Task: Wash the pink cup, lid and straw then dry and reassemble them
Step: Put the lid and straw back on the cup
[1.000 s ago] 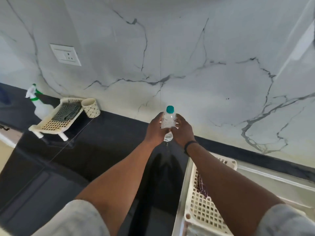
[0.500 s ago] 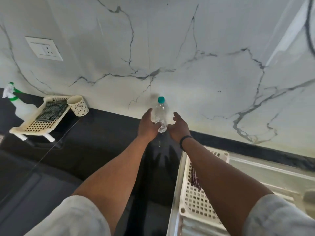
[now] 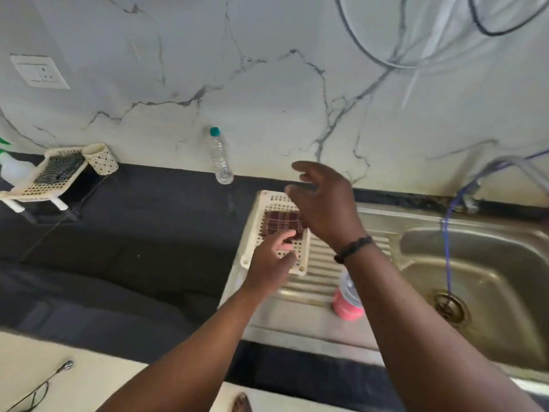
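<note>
Hands are both over the cream tray (image 3: 252,233) on the sink's (image 3: 490,263) drainboard, and by my read the step is grabbing the dark checked cloth (image 3: 280,223) lying in it, presumably for drying or wiping.

Tips for doing it well: pinch the cloth near its closest edge and lift straight up so the tray doesn't slide off the ridged steel. Keep the forearms high too, because the pink cup (image 3: 346,301) stands on the drainboard just beside the right forearm, partly hidden by it, and a lazy elbow could tip it toward the basin. (I can't make out a lid or straw from here, too blurry and covered.)

Pose: left hand (image 3: 271,260) reaches in low, palm down, fingers loosely spread with the tips at or just short of the cloth's near edge. Can't tell if they're actually touching, and it isn't gripping anything yet. Right hand (image 3: 323,203) hovers higher over the tray's far right corner, fingers curled but wide apart, empty, with a dark band on the wrist.

The bottle (image 3: 219,157) stands by the wall, well apart from both hands, and I'd leave it there.
</note>
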